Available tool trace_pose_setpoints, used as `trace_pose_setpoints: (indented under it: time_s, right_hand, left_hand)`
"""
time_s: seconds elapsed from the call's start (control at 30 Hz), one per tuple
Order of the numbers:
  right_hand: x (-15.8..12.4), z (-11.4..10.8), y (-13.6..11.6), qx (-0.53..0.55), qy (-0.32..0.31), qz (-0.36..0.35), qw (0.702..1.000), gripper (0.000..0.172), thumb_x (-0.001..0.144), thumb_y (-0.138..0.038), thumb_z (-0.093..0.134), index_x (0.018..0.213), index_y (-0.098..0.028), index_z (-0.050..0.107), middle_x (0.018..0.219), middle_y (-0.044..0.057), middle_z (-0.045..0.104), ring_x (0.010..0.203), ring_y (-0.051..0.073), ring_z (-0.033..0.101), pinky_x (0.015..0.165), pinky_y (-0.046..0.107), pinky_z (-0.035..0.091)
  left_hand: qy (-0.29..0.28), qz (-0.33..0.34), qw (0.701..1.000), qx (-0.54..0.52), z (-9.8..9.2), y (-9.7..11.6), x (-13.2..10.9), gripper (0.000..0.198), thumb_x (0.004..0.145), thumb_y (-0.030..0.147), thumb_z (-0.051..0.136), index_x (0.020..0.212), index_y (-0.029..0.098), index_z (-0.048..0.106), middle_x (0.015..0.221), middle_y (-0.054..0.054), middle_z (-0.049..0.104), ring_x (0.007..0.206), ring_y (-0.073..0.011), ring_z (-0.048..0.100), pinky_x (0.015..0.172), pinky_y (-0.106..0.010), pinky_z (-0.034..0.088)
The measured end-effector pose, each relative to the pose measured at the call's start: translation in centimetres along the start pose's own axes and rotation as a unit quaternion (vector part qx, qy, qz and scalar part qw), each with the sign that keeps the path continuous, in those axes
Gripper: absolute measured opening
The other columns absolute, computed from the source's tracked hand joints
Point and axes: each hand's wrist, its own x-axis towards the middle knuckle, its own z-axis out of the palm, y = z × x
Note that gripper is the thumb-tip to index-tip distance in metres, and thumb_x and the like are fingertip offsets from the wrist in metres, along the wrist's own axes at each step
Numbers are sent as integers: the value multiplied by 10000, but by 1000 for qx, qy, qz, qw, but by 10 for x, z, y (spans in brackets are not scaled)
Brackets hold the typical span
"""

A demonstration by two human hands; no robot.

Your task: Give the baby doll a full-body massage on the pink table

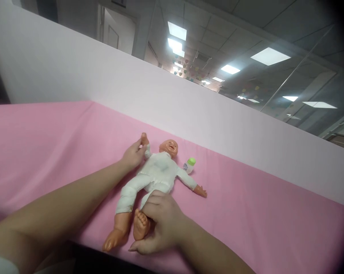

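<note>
A baby doll (160, 169) with a white cloth body lies on its back on the pink sheet (240, 217), its head toward the white wall. My left hand (134, 154) is closed round the doll's arm on the left, close to its small raised hand. My right hand (163, 222) grips the doll's leg on the right near the ankle; the sole and toes of that foot show beside my thumb. The doll's other leg lies stretched toward me, and its other arm rests on the sheet to the right.
A small clear bottle with a green cap (190, 165) lies beside the doll's head and shoulder. Behind the sheet runs a low white wall (172, 102). Beyond it are a doorway (119, 32) and ceiling lights (270, 56). A dark gap shows below the sheet's front edge.
</note>
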Motion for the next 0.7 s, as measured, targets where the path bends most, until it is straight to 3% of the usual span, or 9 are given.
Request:
trace_pose_setpoints:
  time_s: [0.07,0.13,0.23,0.37,0.53,0.7]
  right_hand:
    - [2,-7,-1,24,72,-21,997,511,681,-714,664,747,-221,548,632,-5,573,632,163,561,695,362,507]
    - [4,-17,0,27,131,-28,991,476,732,-613,694,960,-201,625,845,53,698,814,214,657,849,415,548]
    - [3,-32,8,-30,176,7,984,522,752,-437,749,1211,-224,621,1210,99,698,1160,297,629,1050,506,499]
    - [-4,-35,39,-81,197,119,970,481,801,-296,714,1272,-263,620,1432,96,585,1369,337,505,1141,582,425]
    - [-9,-28,73,-15,182,232,955,467,849,-313,700,1303,-238,616,1433,117,593,1347,307,545,1128,535,465]
    - [-12,-31,70,-46,184,210,959,491,840,-338,721,1307,-234,613,1427,124,592,1339,315,545,1123,534,458]
  left_hand:
    - [-64,150,976,143,5,1,-6,571,1013,496,447,1525,244,465,1498,-97,549,1386,-288,496,1189,-440,350]
    - [-113,217,937,251,11,0,-9,607,1039,506,363,1563,205,418,1574,-116,462,1449,-288,418,1220,-448,295]
    - [-158,220,898,346,15,-3,-9,589,1045,523,328,1558,253,437,1589,-115,436,1441,-312,415,1188,-485,332]
    - [-184,230,872,392,14,-4,-8,539,1049,505,322,1556,357,427,1555,-110,471,1421,-335,423,1135,-522,377]
    - [-213,225,869,386,14,-7,-5,547,1036,484,357,1559,339,428,1551,-113,476,1429,-347,414,1152,-526,356]
    - [-202,199,918,278,14,-13,-4,606,1006,523,413,1557,272,436,1545,-82,506,1419,-306,458,1183,-465,347]
